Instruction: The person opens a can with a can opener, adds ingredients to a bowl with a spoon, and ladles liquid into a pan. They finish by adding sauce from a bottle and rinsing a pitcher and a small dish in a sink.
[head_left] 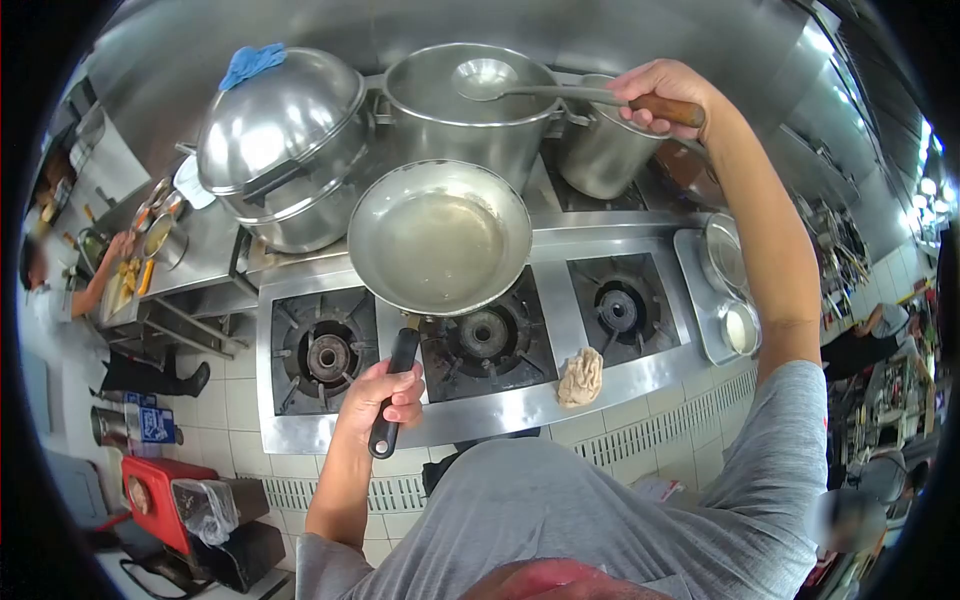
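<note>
My left hand point(385, 398) is wrapped round the black handle of a frying pan point(440, 245), which is raised above the stove's front burners. A shallow layer of clear liquid seems to cover the pan's bottom. In my right hand point(665, 95) is the wooden handle of a ladle point(545, 91). The ladle's bowl hangs over the mouth of a large stockpot point(465, 145) at the back; what is inside the pot is hard to make out.
A lidded steel pot point(285, 140) with a blue cloth point(252, 64) stands back left. Right of the stockpot is a tall pot point(603, 155). A crumpled rag point(580, 378) lies on the stove's front edge point(500, 415). A tray point(700, 300) holds bowls. Another person point(70, 310) works at left.
</note>
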